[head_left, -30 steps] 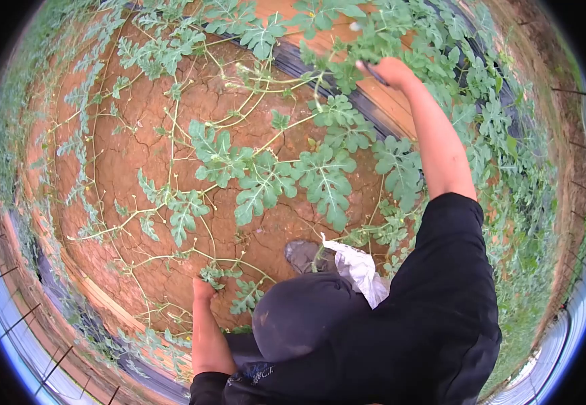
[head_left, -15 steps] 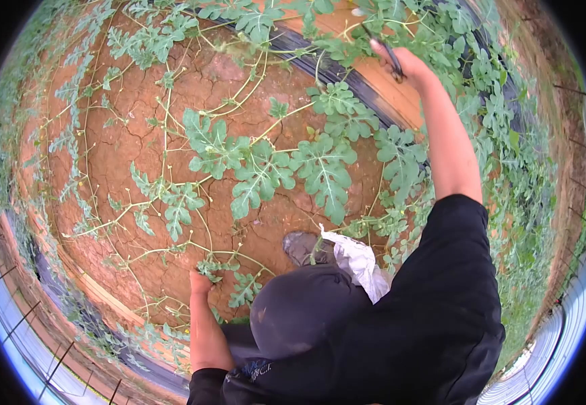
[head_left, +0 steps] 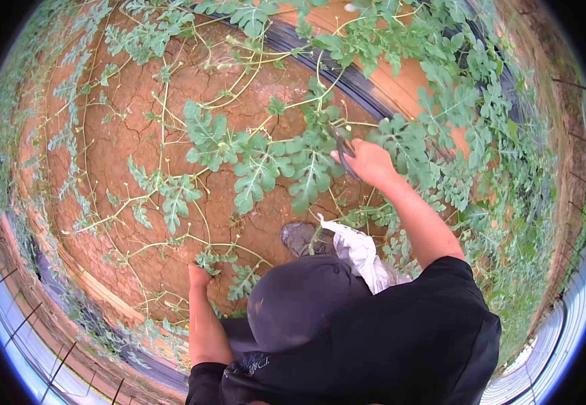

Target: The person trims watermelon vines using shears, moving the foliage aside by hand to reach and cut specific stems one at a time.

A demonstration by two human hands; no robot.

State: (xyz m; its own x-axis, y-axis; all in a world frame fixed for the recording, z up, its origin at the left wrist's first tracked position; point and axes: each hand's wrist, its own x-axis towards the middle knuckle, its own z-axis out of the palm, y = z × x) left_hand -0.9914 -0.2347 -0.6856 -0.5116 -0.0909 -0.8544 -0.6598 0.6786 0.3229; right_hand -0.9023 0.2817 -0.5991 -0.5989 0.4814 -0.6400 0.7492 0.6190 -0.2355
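My right hand (head_left: 372, 164) is closed around dark-handled scissors (head_left: 342, 150), whose blades reach in among the watermelon stems. Broad lobed leaves (head_left: 314, 164) lie just left of that hand, with a vine stem (head_left: 367, 124) above it. Lower left, my left hand (head_left: 199, 275) is down at a small leafy vine tip (head_left: 209, 260). Leaves cover its fingers, so I cannot see whether it grips the vine. Between my arms, a white sack (head_left: 357, 250) hangs beside my knee, close to my shoe (head_left: 301, 237).
Watermelon vines (head_left: 164, 111) run over cracked brown soil (head_left: 137, 128). Black plastic film (head_left: 333, 77) edges a tan strip (head_left: 394, 91) at the upper right. Dense foliage (head_left: 502, 223) lines the right side. Thin metal stakes (head_left: 57, 361) stand at the lower left.
My right hand has come down and left with the scissors, from the tan strip to the leaves near the middle. My left hand stays in nearly the same place.
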